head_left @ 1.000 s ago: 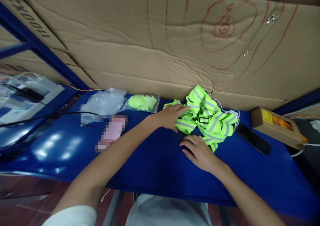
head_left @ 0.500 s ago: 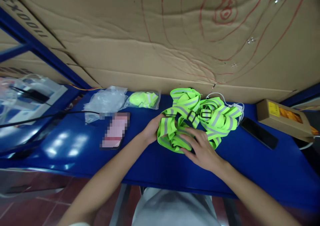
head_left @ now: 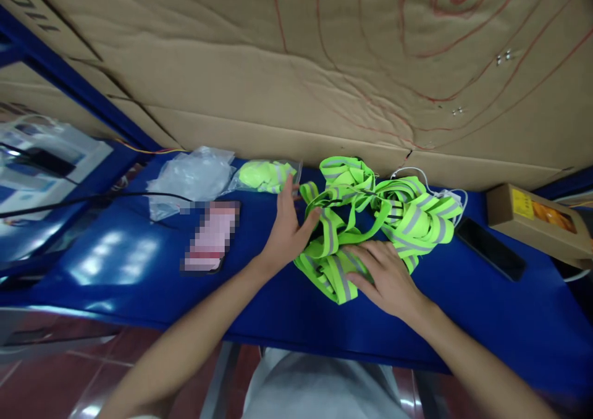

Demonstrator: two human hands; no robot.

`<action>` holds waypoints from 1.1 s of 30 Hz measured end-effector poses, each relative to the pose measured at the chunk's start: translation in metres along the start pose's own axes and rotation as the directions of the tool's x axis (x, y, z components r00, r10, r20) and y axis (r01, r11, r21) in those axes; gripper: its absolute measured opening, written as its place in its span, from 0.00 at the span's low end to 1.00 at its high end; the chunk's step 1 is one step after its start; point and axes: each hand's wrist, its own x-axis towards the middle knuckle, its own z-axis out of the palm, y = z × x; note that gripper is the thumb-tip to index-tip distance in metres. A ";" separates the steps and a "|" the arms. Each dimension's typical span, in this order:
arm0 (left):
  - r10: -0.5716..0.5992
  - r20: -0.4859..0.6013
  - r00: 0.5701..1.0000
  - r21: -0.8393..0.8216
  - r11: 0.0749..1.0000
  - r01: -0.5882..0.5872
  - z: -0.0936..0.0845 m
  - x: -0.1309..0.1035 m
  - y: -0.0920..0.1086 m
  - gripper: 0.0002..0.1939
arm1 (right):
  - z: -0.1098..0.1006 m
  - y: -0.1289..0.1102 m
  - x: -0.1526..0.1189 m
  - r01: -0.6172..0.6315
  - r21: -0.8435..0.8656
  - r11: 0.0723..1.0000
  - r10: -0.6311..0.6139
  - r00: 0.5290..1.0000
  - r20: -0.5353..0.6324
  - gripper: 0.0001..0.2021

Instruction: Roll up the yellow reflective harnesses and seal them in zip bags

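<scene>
A loose heap of neon-yellow reflective straps (head_left: 330, 270) with grey stripes and black buckles lies on the blue table. My left hand (head_left: 288, 230) is at the left side of the heap, thumb and fingers spread, its thumb against or just over a strap loop. Across the front of the heap lies my right hand (head_left: 382, 277), touching the straps from above; its thumb is apart from its fingers, and strap shows between them. Another bundle of reflective straps (head_left: 419, 218) is just behind and to the right. Behind my left fingertips is a clear bag with folded neon straps (head_left: 262, 176).
Crumpled clear plastic bags (head_left: 194, 175) and a phone with a blurred pink screen (head_left: 210, 237) lie left. To the right are a dark phone (head_left: 491, 249), a white cable (head_left: 428, 184) and a cardboard box (head_left: 537, 221). A cardboard panel (head_left: 222, 73) stands behind the table.
My left hand has let go of the strap heap and opened, moving up slightly. The heap has loosened, with strap loops now spread at its top. My right hand remains on it.
</scene>
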 end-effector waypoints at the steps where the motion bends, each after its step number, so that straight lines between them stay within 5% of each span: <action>1: 0.087 -0.054 0.995 0.081 0.993 -0.082 -0.003 -0.002 0.005 0.35 | 0.000 0.000 0.000 -0.007 -0.012 1.000 0.007 1.000 -0.002 0.20; 3: 0.284 -0.092 0.954 0.175 0.948 -0.265 -0.009 -0.008 0.019 0.29 | 0.000 -0.001 -0.001 0.000 -0.013 1.000 0.000 1.000 -0.003 0.20; 6: 0.576 0.157 0.802 0.047 0.807 -0.589 -0.013 -0.018 0.039 0.15 | -0.001 -0.001 0.000 0.038 0.061 0.997 -0.038 0.999 0.009 0.23; 8: 0.617 0.376 0.692 -0.104 0.770 -0.630 -0.010 -0.023 0.045 0.14 | -0.002 -0.002 0.001 0.073 0.119 0.990 -0.077 0.997 0.028 0.23; 10: 0.540 0.533 0.652 -0.121 0.811 -0.573 -0.002 -0.025 0.043 0.18 | -0.003 -0.003 0.002 0.100 0.159 0.982 -0.111 0.992 0.059 0.18; 16: 0.308 0.705 0.639 0.017 0.893 -0.450 0.014 -0.015 0.018 0.19 | -0.003 -0.004 -0.001 0.095 0.126 0.987 -0.109 0.987 0.117 0.20; 21: 0.289 0.716 0.635 0.035 0.894 -0.446 0.011 -0.009 0.015 0.20 | -0.008 -0.005 -0.004 0.099 0.116 0.988 -0.108 0.991 0.077 0.23; 25: 0.280 0.715 0.640 0.085 0.875 -0.477 0.012 -0.009 0.009 0.18 | -0.022 -0.012 -0.003 0.086 0.277 0.957 -0.107 0.992 0.063 0.13; 29: 0.302 0.671 0.677 0.187 0.815 -0.548 0.014 -0.006 -0.003 0.16 | -0.035 -0.022 -0.002 0.139 0.477 0.868 -0.228 0.964 0.134 0.07; 33: 0.286 0.612 0.738 0.338 0.749 -0.570 0.011 0.002 -0.012 0.15 | -0.035 -0.022 -0.006 0.176 0.450 0.876 -0.232 0.970 0.072 0.16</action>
